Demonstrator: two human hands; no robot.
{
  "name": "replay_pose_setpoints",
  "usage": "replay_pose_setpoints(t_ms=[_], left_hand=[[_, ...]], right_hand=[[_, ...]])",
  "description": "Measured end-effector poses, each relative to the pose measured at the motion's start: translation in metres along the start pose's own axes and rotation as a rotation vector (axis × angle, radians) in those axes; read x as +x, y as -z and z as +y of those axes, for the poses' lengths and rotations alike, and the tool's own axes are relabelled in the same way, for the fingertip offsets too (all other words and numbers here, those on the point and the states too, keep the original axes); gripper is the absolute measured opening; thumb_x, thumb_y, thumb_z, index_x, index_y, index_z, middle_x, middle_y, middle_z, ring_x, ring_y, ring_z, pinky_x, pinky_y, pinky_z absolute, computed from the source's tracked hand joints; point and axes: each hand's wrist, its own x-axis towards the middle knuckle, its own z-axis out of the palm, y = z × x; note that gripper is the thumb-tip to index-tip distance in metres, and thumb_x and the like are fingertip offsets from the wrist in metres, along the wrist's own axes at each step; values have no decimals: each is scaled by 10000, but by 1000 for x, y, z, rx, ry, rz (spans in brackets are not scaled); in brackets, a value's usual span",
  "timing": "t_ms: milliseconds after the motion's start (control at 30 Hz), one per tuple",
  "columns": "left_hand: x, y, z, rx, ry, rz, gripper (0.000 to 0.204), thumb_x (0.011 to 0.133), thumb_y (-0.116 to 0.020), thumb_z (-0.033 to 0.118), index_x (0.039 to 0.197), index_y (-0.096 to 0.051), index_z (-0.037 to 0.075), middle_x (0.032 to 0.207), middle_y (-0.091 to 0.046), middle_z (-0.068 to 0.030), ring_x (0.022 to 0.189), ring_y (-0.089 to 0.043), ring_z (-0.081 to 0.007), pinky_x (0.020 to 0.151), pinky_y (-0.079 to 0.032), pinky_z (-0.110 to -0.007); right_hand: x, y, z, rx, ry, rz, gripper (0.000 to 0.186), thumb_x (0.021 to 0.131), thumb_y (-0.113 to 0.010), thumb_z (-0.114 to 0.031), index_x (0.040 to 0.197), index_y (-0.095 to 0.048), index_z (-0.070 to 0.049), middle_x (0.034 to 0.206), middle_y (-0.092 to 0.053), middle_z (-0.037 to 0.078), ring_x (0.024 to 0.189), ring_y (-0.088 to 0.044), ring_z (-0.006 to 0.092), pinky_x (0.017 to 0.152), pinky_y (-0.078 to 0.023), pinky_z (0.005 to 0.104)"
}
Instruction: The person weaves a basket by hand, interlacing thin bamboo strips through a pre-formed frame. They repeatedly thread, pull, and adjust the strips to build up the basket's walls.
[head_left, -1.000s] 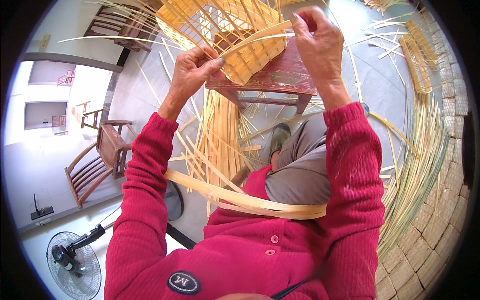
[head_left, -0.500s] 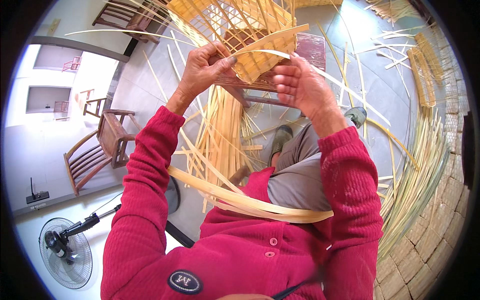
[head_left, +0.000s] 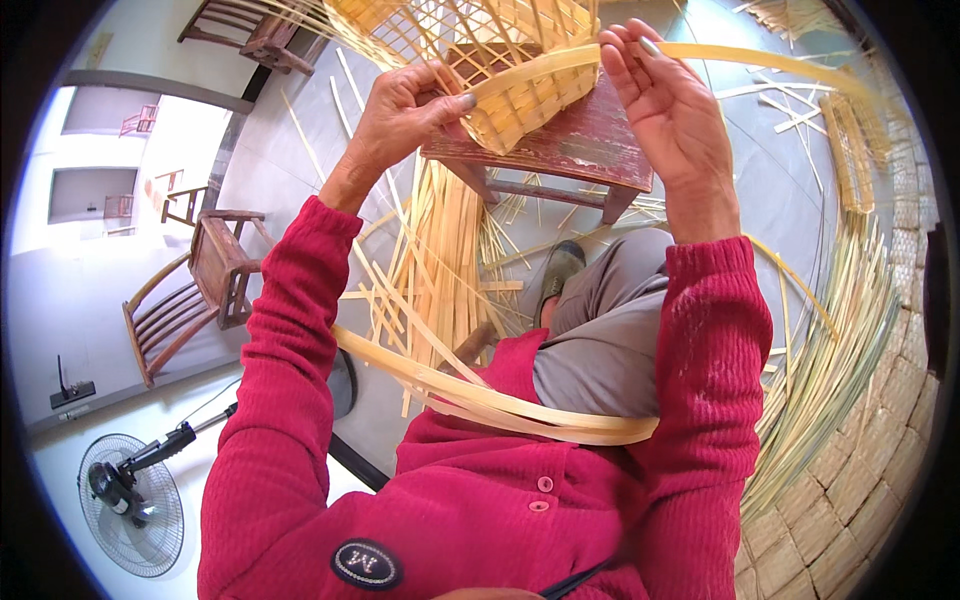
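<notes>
An unfinished woven bamboo basket (head_left: 530, 108) rests on a worn red wooden stool (head_left: 590, 145), its upright strips still loose at the far side. My left hand (head_left: 410, 115) pinches the near left corner of its rim between thumb and fingers. Beyond the rim's right end, my right hand (head_left: 675, 125) is raised with the palm turned toward me. Its fingertips grip a flat yellow bamboo strip (head_left: 755, 56), which stretches away to the right. Behind those fingers, the strip's join with the rim is hidden.
Several pale strips (head_left: 500, 408) lie across my lap. Loose strips (head_left: 445, 240) cover the floor left of the stool, and a long greenish bundle (head_left: 835, 340) lies at right. A wooden chair (head_left: 215, 270) and a fan (head_left: 130, 505) stand at left.
My right hand has moved right and up, away from the basket's corner. The strip that slanted down to the right now runs along the rim and out to the right. My left hand keeps its hold.
</notes>
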Motion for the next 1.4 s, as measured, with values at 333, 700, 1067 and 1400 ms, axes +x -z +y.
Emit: replay_pose_setpoints(t_ms=[333, 700, 1067, 1400], left_hand=[[-2, -2, -4, 40, -8, 38, 125, 919, -743, 107, 896, -665, 12, 747, -658, 13, 666, -637, -57, 608, -529, -223], [-10, -9, -12, -5, -78, 42, 143, 945, -713, 104, 900, -615, 11, 734, -678, 15, 671, -634, -35, 603, -511, -199], [-13, -12, -18, -118, -124, 29, 129, 899, -768, 62, 974, -671, 22, 831, -698, -1, 729, -681, -63, 638, -551, -201], [-10, -15, -18, -60, -206, 70, 132, 899, -773, 83, 927, -662, 16, 821, -662, -11, 749, -662, -64, 646, -535, -220]], right_hand=[[10, 19, -3, -229, 35, -130, 292, 1076, -505, -168, 1253, -635, 24, 1189, -694, 158, 835, -659, 125, 717, -565, 219], [5, 23, 39, 113, 2, 241, 210, 1027, -435, 6, 1205, -545, -6, 1211, -586, 202, 1069, -618, 326, 1021, -530, 517], [15, 22, 41, 70, -279, -38, 321, 985, -675, -350, 931, -657, -34, 783, -682, 82, 718, -628, 140, 621, -501, 227], [-9, -47, 39, -763, -159, -547, 467, 981, -685, -261, 1388, -597, -50, 1265, -677, 50, 972, -619, 95, 890, -512, 232]])
